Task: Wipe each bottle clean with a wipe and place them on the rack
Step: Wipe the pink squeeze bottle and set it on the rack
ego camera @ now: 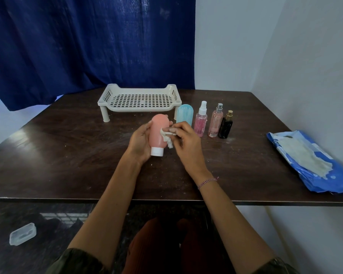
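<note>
Pink bottle (158,133), cap toward the person, sits above the table (67,155) in the left hand (140,142), whose fingers wrap round its body. The right hand (184,139) pinches a crumpled wipe (166,136) against the bottle's right side. To do this well, I would turn the bottle with the left hand so the wipe reaches every face, cap included. The rack (139,99) stands bare behind; four more bottles (204,121) wait in a row just right of the hands, the blue one touching nothing I can make out.
</note>
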A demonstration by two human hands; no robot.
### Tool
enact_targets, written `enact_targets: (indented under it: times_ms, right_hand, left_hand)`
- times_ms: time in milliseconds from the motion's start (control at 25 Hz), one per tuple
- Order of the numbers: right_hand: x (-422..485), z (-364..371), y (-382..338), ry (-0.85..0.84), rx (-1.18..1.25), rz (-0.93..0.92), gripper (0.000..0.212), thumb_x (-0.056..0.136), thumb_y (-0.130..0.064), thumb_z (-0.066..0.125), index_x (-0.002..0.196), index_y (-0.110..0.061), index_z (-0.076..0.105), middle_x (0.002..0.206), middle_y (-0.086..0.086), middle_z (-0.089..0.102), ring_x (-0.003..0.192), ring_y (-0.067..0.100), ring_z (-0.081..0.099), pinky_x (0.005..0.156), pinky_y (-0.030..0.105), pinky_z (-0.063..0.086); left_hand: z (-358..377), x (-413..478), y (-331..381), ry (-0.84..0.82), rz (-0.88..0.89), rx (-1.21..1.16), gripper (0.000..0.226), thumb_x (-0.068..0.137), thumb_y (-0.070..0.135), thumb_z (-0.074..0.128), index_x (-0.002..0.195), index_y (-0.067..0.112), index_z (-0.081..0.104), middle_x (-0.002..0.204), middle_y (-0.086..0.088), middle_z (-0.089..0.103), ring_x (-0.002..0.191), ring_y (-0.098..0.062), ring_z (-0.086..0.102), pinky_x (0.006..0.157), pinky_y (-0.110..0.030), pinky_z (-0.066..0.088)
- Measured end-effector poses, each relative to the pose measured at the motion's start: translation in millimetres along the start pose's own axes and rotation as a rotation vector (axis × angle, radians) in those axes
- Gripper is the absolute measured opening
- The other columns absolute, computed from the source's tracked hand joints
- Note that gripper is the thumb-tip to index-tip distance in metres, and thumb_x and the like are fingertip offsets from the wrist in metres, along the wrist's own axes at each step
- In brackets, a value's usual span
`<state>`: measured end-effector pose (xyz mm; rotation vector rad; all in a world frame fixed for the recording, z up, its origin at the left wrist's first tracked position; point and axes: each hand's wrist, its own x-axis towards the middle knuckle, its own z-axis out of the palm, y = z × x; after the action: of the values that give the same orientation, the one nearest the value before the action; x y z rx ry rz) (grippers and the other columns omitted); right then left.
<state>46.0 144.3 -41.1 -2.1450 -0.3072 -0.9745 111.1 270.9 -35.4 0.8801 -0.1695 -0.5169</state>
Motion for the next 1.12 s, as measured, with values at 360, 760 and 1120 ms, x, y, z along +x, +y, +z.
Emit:
enact_targets:
  times_ms: [360, 760, 1120]
  right_hand:
    - [3, -5, 4, 0.267, -0.028, 0.048, 0.026, 0.085, 0.004, 0.060, 0.109, -0.006, 0.067, 0.100, 0.010, 0.056, 0.097, -0.002, 0.045, 0.089, 0.008, 0.042]
    - [-3, 6, 0, -0.060, 0.054, -0.074, 0.025, 0.088, -0.001, 0.059, 0.111, -0.007, 0.066, 0.101, 0.003, 0.056, 0.100, 0.010, 0.054, 0.091, 0.021, 0.047]
    - [-4, 8, -1, -0.063, 0.087, -0.143, 0.025, 0.085, 0.003, 0.061, 0.106, -0.007, 0.068, 0.097, 0.003, 0.054, 0.095, 0.010, 0.053, 0.086, 0.025, 0.048]
  left_hand:
    - [1, 1, -5, 0.071, -0.134, 0.209, 0.043, 0.096, 0.033, 0.045, 0.131, 0.008, 0.048, 0.108, -0.013, 0.062, 0.075, -0.018, 0.065, 0.058, -0.030, 0.055]
    - [-3, 7, 0, 0.122, 0.003, -0.087, 0.046, 0.099, 0.031, 0.034, 0.133, 0.002, 0.048, 0.121, -0.012, 0.062, 0.089, -0.017, 0.066, 0.068, -0.030, 0.055]
    - [-3, 11, -5, 0.177, -0.053, -0.078, 0.040, 0.097, 0.038, 0.044, 0.117, 0.003, 0.046, 0.068, -0.012, 0.064, 0.053, -0.019, 0.064, 0.045, -0.026, 0.052]
